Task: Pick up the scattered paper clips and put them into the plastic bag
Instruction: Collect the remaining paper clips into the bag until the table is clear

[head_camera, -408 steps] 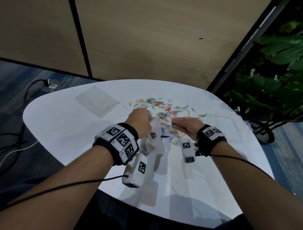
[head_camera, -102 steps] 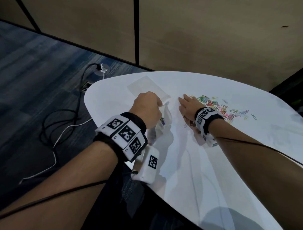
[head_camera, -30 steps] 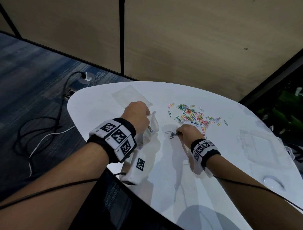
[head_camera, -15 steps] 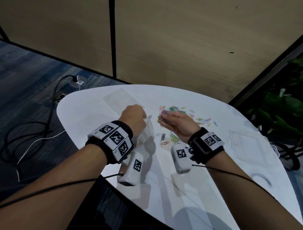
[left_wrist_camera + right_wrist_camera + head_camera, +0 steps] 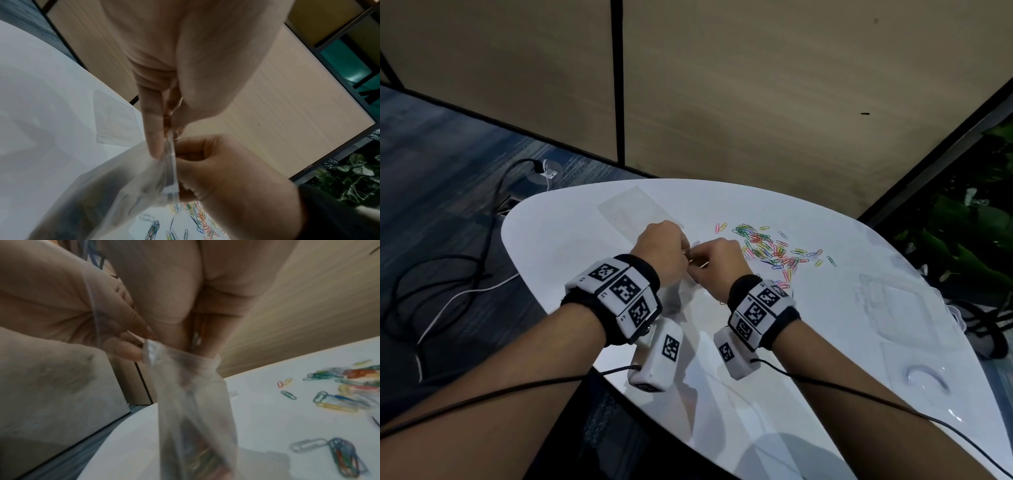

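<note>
My left hand (image 5: 678, 249) pinches the top edge of a clear plastic bag (image 5: 681, 291) and holds it up above the white table (image 5: 571, 274). Blurred clips show through the bag (image 5: 195, 402) lower down. My right hand (image 5: 700, 262) is pressed against the left one, its fingertips pointing down into the bag's mouth, with a few paper clips (image 5: 197, 335) held between the curled fingers. In the left wrist view the left fingers (image 5: 153, 142) grip the bag's seal strip (image 5: 171, 170). The scattered coloured paper clips (image 5: 767, 250) lie just right of both hands.
A second, flat clear bag (image 5: 633, 209) lies at the table's far left. A clear plastic case (image 5: 893, 308) sits on the right side. The table edge runs close under my left wrist. Cables (image 5: 448, 274) lie on the floor to the left, and a plant (image 5: 969, 240) stands on the right.
My right hand carried its clips left from beside the pile, turned over and put its fingertips into the bag's mouth. The left hand kept the bag held up.
</note>
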Motion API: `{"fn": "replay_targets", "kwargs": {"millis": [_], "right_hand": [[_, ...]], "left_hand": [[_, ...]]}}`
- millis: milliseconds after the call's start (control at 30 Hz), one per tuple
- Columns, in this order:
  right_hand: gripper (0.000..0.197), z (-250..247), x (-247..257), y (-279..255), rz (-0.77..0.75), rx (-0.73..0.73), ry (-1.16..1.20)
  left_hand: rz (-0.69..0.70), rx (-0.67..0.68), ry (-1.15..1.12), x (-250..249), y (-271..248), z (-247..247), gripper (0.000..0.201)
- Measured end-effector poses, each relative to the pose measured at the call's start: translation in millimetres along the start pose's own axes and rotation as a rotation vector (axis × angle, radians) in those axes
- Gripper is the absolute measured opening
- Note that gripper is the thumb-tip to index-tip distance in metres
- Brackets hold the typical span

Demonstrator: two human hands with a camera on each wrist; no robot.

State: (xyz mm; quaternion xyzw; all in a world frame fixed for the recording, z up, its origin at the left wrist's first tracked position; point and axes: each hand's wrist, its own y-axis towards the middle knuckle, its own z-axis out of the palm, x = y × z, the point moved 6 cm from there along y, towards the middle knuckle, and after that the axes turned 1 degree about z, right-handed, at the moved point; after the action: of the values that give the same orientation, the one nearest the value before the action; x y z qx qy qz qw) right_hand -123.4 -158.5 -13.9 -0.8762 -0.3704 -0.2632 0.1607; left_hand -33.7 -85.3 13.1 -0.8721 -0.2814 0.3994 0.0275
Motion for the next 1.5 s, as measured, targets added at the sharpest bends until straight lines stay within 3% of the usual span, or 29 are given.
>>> {"fn": "replay_targets", "kwargs": {"millis": [333, 433, 467, 533, 600, 667, 767, 867, 1000, 1033, 1133, 1267, 1400, 1500], "right_hand": [[0.033, 2.6, 6.9, -1.4, -0.100, 0.157, -0.029], [0.042, -20.4, -23.2, 4.0, 0.025, -0.006, 0.331], [0.043, -26.1, -36.4, 6.4, 0.048, -0.062, 0.320], [0.037, -18.5, -61.6, 7.7, 0.043, 0.013, 0.002], [0.041, 17.1, -84.2, -5.7, -0.086, 0.300, -0.476], [0.056, 47.9, -108.5, -27.2, -0.244, 0.459, -0.764], [0.059, 46.2, -143.1, -39.1, -0.216, 0.385, -0.841], [0.056, 27.8, -183.9, -34.2, -0.040, 0.336, -0.866], [0.064, 21.4, -211.6, -19.3, 0.044, 0.330, -0.748], [0.058, 20.4, -209.1, -15.4, 0.021, 0.292, -0.714], [0.016, 16.6, -190.1, -10.7, -0.056, 0.161, -0.662], [0.019, 4.4, -185.3, -10.6, 0.066, 0.068, -0.566], [0.012, -25.5, -187.1, -10.1, 0.332, -0.080, -0.191], [0.008, -34.9, -179.7, -9.7, 0.482, -0.133, 0.239]], "left_hand": [[0.014, -0.013, 0.037, 0.1, -1.1, -2.1, 0.032], [-0.001, -0.021, 0.055, 4.0, 0.7, -4.0, 0.033], [-0.011, -0.022, 0.056, 6.0, 1.0, -5.3, 0.033], [-0.020, -0.019, 0.061, 8.6, 0.5, -6.7, 0.034], [-0.020, -0.013, 0.061, 9.2, 0.3, -6.6, 0.036], [-0.018, -0.017, 0.058, 8.5, 0.4, -7.4, 0.037], [-0.015, -0.019, 0.074, 7.2, 0.7, -7.7, 0.034], [-0.020, -0.009, 0.078, 5.5, -0.1, -4.9, 0.034], [-0.027, -0.002, 0.080, 3.7, -0.5, -2.2, 0.033], [-0.030, -0.003, 0.074, 3.5, -0.4, -1.8, 0.034], [-0.034, -0.004, 0.062, 2.0, -0.6, -0.3, 0.036], [-0.021, 0.001, 0.078, -0.5, -0.6, 1.9, 0.033], [-0.023, -0.003, 0.073, -0.1, -0.1, 2.0, 0.034], [-0.022, -0.001, 0.080, -1.4, 0.7, 3.3, 0.035]]}}
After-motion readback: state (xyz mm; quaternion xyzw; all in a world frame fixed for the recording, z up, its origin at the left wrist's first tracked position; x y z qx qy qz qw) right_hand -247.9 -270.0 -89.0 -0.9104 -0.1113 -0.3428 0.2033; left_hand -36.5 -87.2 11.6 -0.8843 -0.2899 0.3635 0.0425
